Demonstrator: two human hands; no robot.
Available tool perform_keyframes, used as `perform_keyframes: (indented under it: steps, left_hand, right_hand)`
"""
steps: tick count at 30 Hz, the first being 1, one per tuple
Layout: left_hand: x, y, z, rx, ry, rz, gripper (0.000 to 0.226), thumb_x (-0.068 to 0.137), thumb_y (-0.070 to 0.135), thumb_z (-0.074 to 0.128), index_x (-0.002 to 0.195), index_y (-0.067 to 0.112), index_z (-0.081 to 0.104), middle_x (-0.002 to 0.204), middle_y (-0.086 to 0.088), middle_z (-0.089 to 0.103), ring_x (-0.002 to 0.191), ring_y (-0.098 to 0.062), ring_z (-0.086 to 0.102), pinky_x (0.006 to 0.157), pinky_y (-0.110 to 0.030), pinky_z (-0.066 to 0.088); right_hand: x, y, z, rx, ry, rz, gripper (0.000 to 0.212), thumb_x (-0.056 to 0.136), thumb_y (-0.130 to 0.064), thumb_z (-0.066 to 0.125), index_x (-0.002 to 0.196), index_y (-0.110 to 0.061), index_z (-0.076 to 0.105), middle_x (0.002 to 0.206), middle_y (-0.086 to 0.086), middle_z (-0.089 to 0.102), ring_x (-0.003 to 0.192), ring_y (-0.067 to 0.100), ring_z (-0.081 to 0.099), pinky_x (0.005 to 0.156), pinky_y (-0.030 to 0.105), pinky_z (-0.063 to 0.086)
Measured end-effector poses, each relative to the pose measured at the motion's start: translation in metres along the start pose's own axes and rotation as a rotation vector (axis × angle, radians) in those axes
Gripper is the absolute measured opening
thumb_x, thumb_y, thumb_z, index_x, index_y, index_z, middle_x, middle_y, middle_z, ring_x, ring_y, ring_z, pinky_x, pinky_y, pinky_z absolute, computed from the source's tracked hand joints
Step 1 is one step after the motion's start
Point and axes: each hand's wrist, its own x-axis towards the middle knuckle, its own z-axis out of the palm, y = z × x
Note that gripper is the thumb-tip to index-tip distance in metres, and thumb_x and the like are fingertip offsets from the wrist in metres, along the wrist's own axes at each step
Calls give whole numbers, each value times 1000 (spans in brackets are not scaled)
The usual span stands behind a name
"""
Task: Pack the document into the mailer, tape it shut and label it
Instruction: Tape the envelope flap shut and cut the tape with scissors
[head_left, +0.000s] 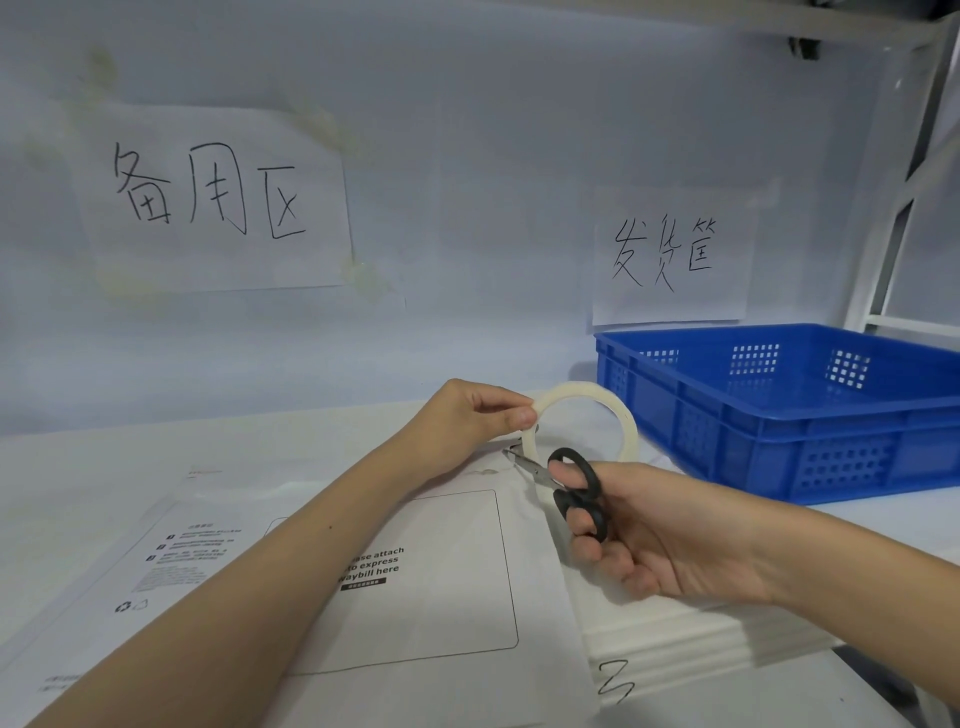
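Fingers (519, 415) of the left hand (467, 421) pinch the rim of the tape roll (582, 415), held upright just above the mailer's far edge; the right hand (670, 535) grips black scissors (566, 488), blades slightly parted at the roll's base. The mailer (426, 587) lies flat on the bench (104, 457), beside the blue crate (779, 415). Thin, light, floppy and probably slick, it is best pressed flat and lifted by an edge.

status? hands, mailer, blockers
Left hand grips tape roll. Right hand holds scissors, blades at the tape. Mailer flat, unlabeled. No blockers.
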Motion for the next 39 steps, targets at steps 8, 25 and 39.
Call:
perform_keyframes:
  steps: [8,25,39]
  left_hand:
    - [0,0,0,14,1,13,16,90,14,69,103,9,77,102,-4,77,90,-4,68,83,-12,49]
    - [-1,-6,-3,-8,8,6,14,91,11,67,102,6,75,99,0,77,92,-5,70,90,-17,50]
    - [-4,1,2,-5,3,11,15,92,12,66,102,6,76,105,-4,77,100,-9,69,90,-13,49]
  right_hand:
    - [-2,-9,-6,-103,-24,81,56,77,-66,58,74,-10,52,72,7,50,51,13,28,35,18,28]
    - [-36,-8,-13,-246,-31,101,66,76,-72,55,73,-7,62,64,6,59,41,11,42,30,16,34]
    - [-75,-8,-48,-159,131,-198,58,44,-60,88,63,-9,65,68,10,59,39,15,47,33,22,40]
